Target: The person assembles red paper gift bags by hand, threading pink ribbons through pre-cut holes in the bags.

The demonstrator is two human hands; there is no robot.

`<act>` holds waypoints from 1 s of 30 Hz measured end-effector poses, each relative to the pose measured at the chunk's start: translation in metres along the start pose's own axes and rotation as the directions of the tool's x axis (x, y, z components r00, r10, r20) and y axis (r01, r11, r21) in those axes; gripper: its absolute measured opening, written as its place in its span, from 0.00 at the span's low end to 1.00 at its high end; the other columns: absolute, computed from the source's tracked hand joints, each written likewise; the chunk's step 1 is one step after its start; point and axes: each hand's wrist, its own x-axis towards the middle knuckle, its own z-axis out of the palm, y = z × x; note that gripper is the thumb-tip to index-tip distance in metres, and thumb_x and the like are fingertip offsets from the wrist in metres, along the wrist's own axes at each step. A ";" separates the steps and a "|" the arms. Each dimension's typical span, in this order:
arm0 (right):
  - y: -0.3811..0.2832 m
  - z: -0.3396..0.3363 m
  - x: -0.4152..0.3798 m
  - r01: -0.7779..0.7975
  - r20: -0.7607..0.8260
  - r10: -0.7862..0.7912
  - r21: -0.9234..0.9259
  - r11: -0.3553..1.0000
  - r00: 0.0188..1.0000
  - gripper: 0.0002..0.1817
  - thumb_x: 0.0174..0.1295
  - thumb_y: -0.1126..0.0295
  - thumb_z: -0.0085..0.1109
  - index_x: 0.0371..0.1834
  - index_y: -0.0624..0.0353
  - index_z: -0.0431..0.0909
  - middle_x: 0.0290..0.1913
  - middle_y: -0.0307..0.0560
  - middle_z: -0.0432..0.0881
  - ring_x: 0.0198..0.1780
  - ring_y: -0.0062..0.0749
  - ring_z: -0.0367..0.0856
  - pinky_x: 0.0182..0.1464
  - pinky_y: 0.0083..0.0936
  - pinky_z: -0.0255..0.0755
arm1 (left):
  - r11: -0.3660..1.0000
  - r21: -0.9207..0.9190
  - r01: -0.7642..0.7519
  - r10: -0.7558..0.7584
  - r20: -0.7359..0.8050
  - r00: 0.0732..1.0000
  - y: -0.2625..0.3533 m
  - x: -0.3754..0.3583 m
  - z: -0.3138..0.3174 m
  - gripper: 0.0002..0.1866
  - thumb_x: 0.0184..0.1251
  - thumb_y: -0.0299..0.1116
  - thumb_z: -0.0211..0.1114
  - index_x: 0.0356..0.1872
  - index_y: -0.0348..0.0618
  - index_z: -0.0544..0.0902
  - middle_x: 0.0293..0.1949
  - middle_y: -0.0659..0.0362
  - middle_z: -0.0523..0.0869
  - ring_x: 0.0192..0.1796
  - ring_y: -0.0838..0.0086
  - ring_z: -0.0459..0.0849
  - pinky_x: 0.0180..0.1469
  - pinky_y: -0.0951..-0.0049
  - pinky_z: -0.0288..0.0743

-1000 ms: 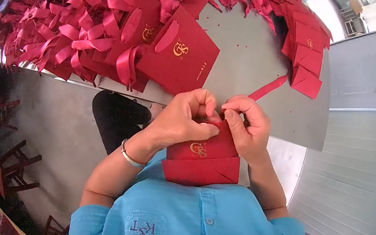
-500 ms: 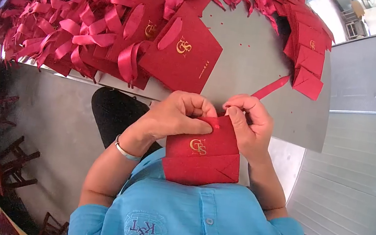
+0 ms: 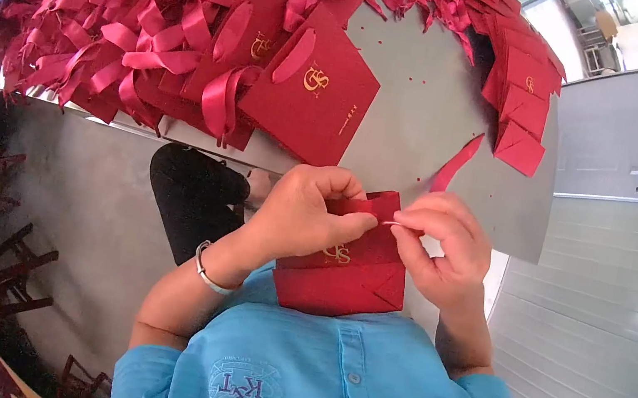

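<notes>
Bag (image 3: 363,265), base (image 3: 333,292) toward shirt (image 3: 293,355), apparently braced for steadiness; pinched near rim (image 3: 386,199) by left hand (image 3: 304,209), seemingly against slipping; thin pale strip (image 3: 392,223), pinched in right hand (image 3: 448,250).

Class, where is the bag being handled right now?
In the head view, the bag is near the centre, just above the blue shirt, left hand at its top, right hand at its upper right.

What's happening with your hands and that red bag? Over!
Left hand gripping red bag near its top. Right hand pinching thin strand. Gold letters partly covered by left hand.
</notes>
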 end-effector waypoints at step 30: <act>-0.012 0.012 0.002 0.110 0.035 -0.104 -0.278 0.954 0.994 0.14 0.36 0.85 0.66 0.27 0.59 0.77 0.28 0.42 0.78 0.28 0.36 0.78 0.31 0.29 0.74 | 0.992 0.123 0.019 -0.024 0.041 0.999 0.013 -0.006 -0.003 0.11 0.53 0.22 0.66 0.38 0.32 0.81 0.32 0.60 0.86 0.36 0.83 0.82 0.39 0.79 0.78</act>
